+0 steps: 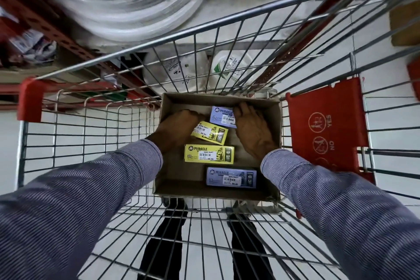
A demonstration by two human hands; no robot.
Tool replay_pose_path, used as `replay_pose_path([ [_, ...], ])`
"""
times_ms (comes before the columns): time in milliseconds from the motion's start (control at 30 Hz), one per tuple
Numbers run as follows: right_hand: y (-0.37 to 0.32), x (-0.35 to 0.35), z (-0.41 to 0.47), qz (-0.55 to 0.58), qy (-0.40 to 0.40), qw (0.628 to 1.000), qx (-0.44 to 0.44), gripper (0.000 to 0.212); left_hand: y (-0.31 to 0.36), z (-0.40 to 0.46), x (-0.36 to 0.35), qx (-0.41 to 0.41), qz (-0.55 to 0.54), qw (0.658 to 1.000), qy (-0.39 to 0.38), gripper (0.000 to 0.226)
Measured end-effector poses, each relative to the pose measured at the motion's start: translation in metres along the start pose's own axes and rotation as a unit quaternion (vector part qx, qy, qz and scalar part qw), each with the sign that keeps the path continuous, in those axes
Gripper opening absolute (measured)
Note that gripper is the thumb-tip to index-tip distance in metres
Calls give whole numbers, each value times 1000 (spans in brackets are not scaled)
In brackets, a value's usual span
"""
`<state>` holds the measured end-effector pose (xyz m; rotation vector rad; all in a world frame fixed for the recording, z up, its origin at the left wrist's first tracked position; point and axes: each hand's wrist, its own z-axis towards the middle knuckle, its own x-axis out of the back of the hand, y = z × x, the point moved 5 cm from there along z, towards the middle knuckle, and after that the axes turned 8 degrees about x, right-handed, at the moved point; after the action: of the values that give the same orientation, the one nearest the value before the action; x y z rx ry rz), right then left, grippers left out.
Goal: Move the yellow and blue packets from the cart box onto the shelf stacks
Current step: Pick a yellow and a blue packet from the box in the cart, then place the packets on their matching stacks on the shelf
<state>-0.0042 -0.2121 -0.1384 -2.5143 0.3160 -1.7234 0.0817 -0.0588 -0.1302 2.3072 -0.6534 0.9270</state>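
An open cardboard box (271, 120) sits inside a wire shopping cart (95, 134). Two yellow packets and two blue packets lie in it. My left hand (175, 129) grips the left end of the tilted yellow packet (211, 133). My right hand (252, 129) has its fingers on the right edge of the far blue packet (222, 116). A second yellow packet (209, 154) lies flat in the middle of the box. The other blue packet (231, 177) lies flat near the box's front wall.
Behind the cart's far rim stands a red-framed shelf (45, 20) with stacks of wrapped white plates (127, 0) above and white plate packs (229, 66) lower down. A red fold-down child seat panel (327, 125) hangs on the cart's right side. White tiled floor shows underneath.
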Motion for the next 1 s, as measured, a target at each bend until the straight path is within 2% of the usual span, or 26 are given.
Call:
replay_pose_path([
  [100,3,1,-6,50,-14,999,-15,64,2,-13,12,-3,-16,1000,17,60],
  [300,-4,62,-28,80,19,996,-20,57,14,-59,62,-21,-50,994,91,52],
  [433,-20,146,-54,55,55,997,10,57,25,-117,127,-24,-57,988,141,61],
  [500,-31,196,-70,48,79,996,17,52,34,-155,171,-20,-51,984,171,55],
  [633,-57,301,-109,30,181,983,23,35,48,-234,254,4,0,975,221,41],
  [700,-72,353,-131,17,217,975,36,37,56,-272,293,13,13,964,264,34],
  [833,-104,469,-186,-29,298,953,46,49,82,-366,376,40,26,934,353,43],
  [1000,-133,588,-245,-85,387,916,56,53,109,-459,462,32,40,893,446,51],
])
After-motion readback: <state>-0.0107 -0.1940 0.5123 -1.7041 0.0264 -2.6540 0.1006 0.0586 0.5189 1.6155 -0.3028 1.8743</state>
